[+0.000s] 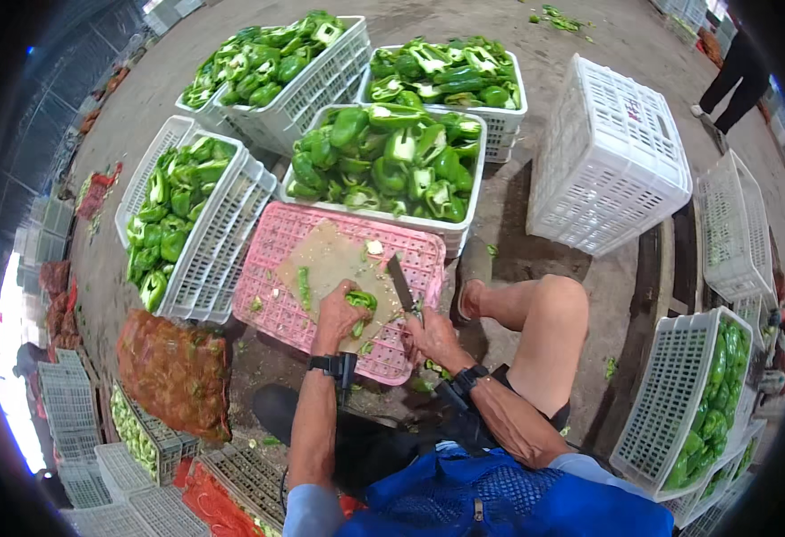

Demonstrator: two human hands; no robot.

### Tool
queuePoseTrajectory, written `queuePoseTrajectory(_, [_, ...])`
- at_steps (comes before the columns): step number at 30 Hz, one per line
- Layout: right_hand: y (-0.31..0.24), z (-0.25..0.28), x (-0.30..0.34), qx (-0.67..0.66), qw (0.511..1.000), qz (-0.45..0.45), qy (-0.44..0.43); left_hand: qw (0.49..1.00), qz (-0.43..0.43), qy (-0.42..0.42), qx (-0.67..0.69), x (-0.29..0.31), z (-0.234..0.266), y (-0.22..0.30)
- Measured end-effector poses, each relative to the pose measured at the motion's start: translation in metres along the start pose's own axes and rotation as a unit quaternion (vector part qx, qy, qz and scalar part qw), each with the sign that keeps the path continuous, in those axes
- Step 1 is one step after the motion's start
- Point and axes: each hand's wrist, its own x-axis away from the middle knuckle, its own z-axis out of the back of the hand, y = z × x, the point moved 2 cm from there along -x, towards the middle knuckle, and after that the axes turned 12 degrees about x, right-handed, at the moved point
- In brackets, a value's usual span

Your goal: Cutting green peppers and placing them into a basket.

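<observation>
My left hand [339, 315] is closed around a cut green bell pepper [362, 302], over the near part of a tan cutting board [330, 253]. The board lies on an upturned pink plastic crate [263, 237]. In my right hand [434, 338] is a knife [400, 285], its dark blade pointing away from me above the crate's right side. Blade and pepper are apart. A strip of green pepper [304, 287] and a whitish pepper core [374, 247] lie on the board, with small scraps around them.
White crates of green peppers stand beyond the pink crate [473, 192] and to its left [204, 259]. Stacked white crates [611, 161] are at far right, and another pepper crate [665, 403] is near right. A filled orange mesh sack [173, 367] sits at left. A person [737, 76] stands far right.
</observation>
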Motion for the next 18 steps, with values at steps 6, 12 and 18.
queuePoseTrajectory(6, [-0.017, 0.022, 0.006, -0.083, 0.996, -0.03, -0.015, 0.99, -0.1, 0.094, 0.014, -0.054, 0.032, 0.04])
queuePoseTrajectory(12, [-0.014, 0.019, 0.0, -0.077, 0.996, -0.02, -0.032, 0.972, -0.213, 0.093, -0.031, -0.159, 0.018, 0.089])
queuePoseTrajectory(18, [-0.008, 0.016, -0.003, -0.079, 0.996, -0.024, -0.022, 0.976, -0.156, 0.149, 0.036, -0.171, 0.002, 0.073])
